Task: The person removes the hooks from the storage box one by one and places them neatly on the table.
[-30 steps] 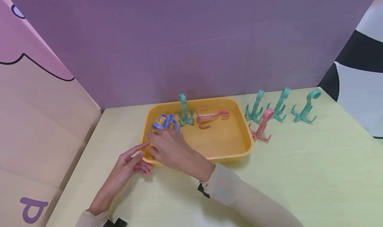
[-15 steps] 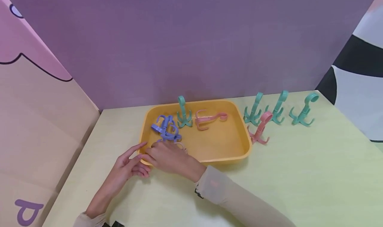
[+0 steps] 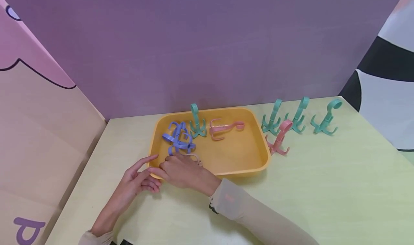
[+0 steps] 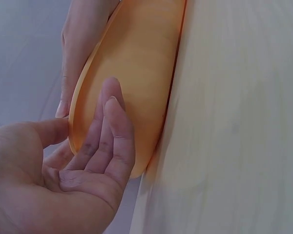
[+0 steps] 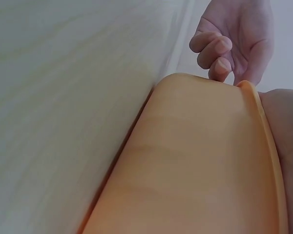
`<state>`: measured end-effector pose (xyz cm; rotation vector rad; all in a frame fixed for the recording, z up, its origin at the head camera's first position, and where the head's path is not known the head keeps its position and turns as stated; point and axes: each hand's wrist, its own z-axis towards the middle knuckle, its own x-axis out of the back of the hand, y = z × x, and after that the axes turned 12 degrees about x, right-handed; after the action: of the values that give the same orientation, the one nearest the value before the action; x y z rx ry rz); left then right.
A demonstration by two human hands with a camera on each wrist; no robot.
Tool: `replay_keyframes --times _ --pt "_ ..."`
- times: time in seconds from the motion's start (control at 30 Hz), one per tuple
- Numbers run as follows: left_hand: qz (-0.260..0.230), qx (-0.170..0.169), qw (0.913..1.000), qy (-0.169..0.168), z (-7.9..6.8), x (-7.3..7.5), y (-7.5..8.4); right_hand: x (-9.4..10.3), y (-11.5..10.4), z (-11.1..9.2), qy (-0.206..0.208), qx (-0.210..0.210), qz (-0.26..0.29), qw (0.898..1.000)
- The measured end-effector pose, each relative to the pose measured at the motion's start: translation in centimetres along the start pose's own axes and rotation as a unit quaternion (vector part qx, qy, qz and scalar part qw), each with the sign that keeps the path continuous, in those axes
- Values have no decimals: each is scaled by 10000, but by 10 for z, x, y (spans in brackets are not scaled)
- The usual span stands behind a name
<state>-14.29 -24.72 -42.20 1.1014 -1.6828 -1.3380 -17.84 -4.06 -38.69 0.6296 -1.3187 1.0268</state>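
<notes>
On pale table (image 3: 323,187) before purple backdrop (image 3: 200,47), brace yellow tray (image 3: 233,153) with left hand (image 3: 136,180) relaxed against its near-left corner — and with right hand (image 3: 185,169) inside, cannot tell if gripping, work gently beside clustered blue hooks (image 3: 176,141).

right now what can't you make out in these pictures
Head: whether the right grip holds anything; its own back hides the palm.
Head: most of the pale hook, behind that grip.
Head: how many blue hooks there are; they overlap.
Left wrist: the tray's contents, hidden by its wall.
Right wrist: most of the right grip, cut off by the right edge.
</notes>
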Motion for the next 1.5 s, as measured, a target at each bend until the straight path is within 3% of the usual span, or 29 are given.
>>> replay_keyframes --times 0.17,0.33,0.7,0.97,1.07,1.33,1.5 --pt "-26 -22 10000 -26 0 0 0 1 3 1 -305 -117 802 9962" --pt "-42 -105 9999 -83 -1 0 0 2 6 1 -334 -76 1377 9899" --pt "-33 -22 10000 -13 1 -1 -1 19 12 -5 -440 -248 2188 9745" --pt "-57 62 10000 19 0 -1 -1 41 20 -12 -211 130 2009 9793" --pt "-49 40 10000 9 0 0 -1 50 23 -15 -156 55 1853 9825" --pt "-1 35 10000 91 -2 1 -1 74 35 -25 108 -217 2007 9794" --pt "49 -17 10000 73 -1 0 0 81 46 -42 324 -361 1920 9802"
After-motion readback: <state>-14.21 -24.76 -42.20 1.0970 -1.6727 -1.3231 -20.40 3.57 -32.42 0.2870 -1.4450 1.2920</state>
